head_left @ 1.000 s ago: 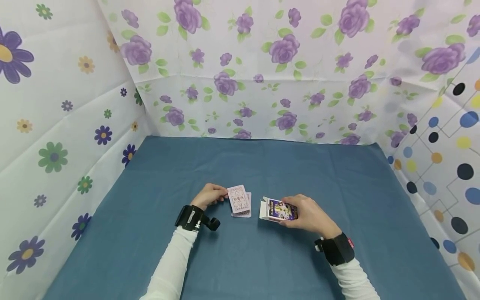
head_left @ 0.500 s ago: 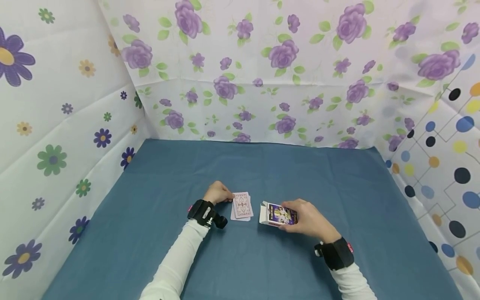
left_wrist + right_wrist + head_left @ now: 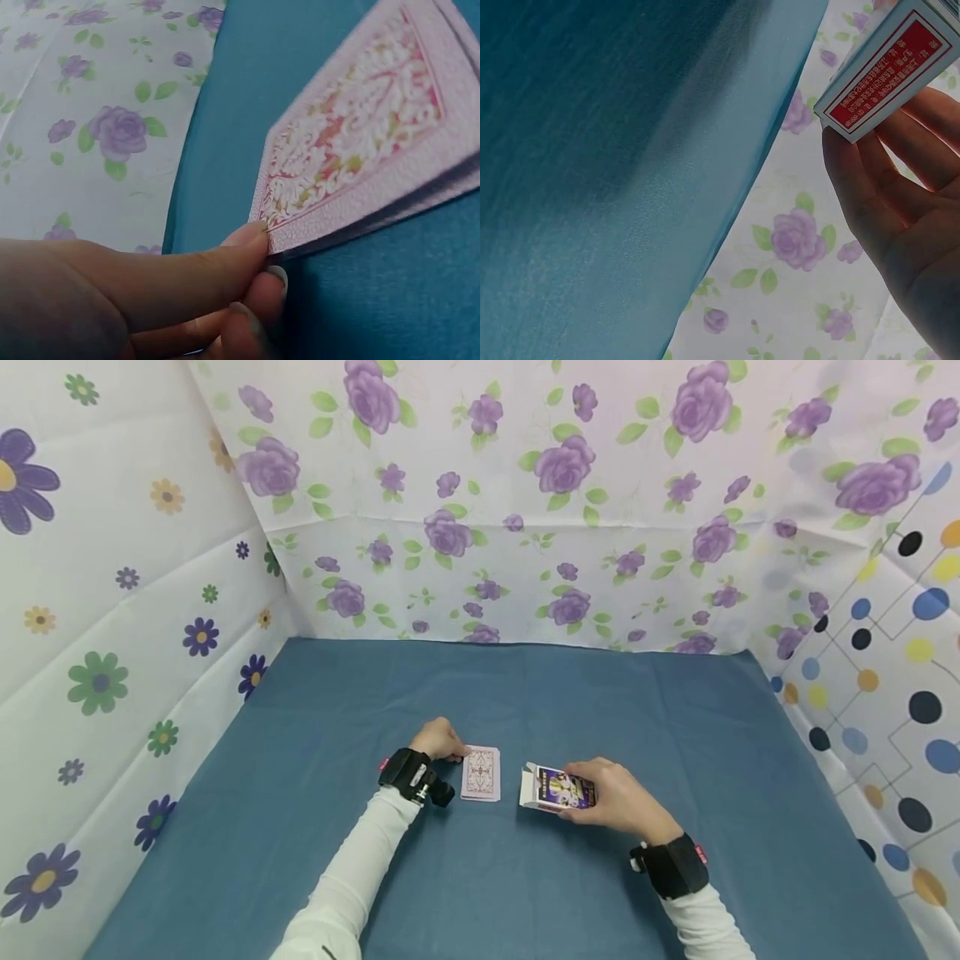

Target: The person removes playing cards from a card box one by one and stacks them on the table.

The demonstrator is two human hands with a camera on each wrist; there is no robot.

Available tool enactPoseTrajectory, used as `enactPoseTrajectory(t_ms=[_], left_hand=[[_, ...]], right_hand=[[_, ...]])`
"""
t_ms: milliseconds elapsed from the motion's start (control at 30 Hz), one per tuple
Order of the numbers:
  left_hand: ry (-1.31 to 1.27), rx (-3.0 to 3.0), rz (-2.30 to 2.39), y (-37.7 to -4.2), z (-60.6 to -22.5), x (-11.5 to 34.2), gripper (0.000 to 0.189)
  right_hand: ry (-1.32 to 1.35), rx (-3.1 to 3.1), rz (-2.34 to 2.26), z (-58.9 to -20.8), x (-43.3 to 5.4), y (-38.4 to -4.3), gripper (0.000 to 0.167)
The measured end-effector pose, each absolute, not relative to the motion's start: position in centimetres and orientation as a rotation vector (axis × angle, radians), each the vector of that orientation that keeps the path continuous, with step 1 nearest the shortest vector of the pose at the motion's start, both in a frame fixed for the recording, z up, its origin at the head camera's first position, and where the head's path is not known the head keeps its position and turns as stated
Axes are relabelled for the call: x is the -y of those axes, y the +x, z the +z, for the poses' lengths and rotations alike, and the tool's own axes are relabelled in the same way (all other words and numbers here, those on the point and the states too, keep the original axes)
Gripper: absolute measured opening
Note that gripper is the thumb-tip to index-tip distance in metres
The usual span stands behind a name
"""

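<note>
Your left hand (image 3: 438, 740) pinches a far left corner of the playing cards (image 3: 481, 774) between thumb and fingers, the thumb lying on top of the patterned back. Seen from your left wrist, a dark gap runs along the edge under the top card. Your right hand (image 3: 611, 793) grips the card box (image 3: 566, 789), the thumb on its near side and the fingers on its far side. The box sits to the right of the cards and apart from them, its white flap (image 3: 528, 766) open at the end facing them, and its dark purple printed front turned up. From your right wrist you see a white side of the box bearing a red panel (image 3: 891, 73) with small lettering. The cards lie back up in a small stack on the blue tabletop (image 3: 465, 885), the red pattern framed by a pale border. Farther out, black straps circle both your wrists over white sleeves (image 3: 360, 860). Beyond the far edge of the tabletop hangs a white sheet (image 3: 637, 518) with purple roses; a flower-print sheet (image 3: 142, 627) stands on your left and a dotted one (image 3: 892, 635) on your right.
</note>
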State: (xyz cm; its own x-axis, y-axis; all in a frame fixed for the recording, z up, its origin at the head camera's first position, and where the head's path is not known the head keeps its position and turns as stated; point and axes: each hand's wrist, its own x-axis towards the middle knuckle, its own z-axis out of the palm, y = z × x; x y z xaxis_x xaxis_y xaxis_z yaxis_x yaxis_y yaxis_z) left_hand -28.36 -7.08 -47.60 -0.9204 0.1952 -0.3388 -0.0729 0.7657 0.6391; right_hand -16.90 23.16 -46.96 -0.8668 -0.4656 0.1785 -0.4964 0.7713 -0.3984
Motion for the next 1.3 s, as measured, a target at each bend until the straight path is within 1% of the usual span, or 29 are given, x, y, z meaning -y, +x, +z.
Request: enactPoseTrajectory(t_ms=[133, 333, 567, 633, 667, 700, 833, 900, 967, 1067, 1300], left_hand=[[0.055, -2.625, 0.894, -28.5, -47.8, 6.5, 0.028], [-0.021, -2.721, 0.808, -27.9, -47.1, 5.7, 0.029], [0.010, -2.798, 0.797, -27.6, -47.1, 5.8, 0.034], [0.065, -2.806, 0.869, -27.2, -46.9, 5.9, 0.039], [0.115, -2.792, 0.932, -26.9, -46.7, 5.9, 0.038], [0.186, -2.760, 1.008, -26.5, -46.3, 5.8, 0.034], [0.599, -2.442, 1.315, -24.2, -45.0, 4.7, 0.017], [0.705, -2.319, 1.369, -22.8, -44.7, 3.9, 0.016], [0.715, -2.305, 1.379, -21.6, -44.6, 3.0, 0.016], [0.648, -2.375, 1.379, -20.2, -44.9, 2.3, 0.015], [0.650, -2.379, 1.390, -19.6, -45.6, 2.1, 0.022]], right_hand=[[0.784, 2.899, 0.682, -46.9, -23.1, -16.9, 0.058], [0.774, 2.922, 0.684, -46.9, -23.1, -16.9, 0.058], [0.767, 2.939, 0.672, -46.7, -23.0, -17.0, 0.058], [0.762, 2.937, 0.669, -46.6, -23.0, -17.1, 0.058], [0.762, 2.934, 0.666, -46.5, -23.0, -17.1, 0.058], [0.762, 2.931, 0.663, -46.5, -23.0, -17.1, 0.058], [0.781, 2.911, 0.655, -46.3, -22.9, -17.1, 0.058], [0.794, 2.900, 0.650, -46.1, -22.7, -17.1, 0.058], [0.811, 2.888, 0.640, -45.9, -22.6, -16.9, 0.058], [0.826, 2.875, 0.623, -45.4, -22.3, -16.8, 0.059], [0.837, 2.861, 0.592, -44.9, -22.1, -16.5, 0.059]])
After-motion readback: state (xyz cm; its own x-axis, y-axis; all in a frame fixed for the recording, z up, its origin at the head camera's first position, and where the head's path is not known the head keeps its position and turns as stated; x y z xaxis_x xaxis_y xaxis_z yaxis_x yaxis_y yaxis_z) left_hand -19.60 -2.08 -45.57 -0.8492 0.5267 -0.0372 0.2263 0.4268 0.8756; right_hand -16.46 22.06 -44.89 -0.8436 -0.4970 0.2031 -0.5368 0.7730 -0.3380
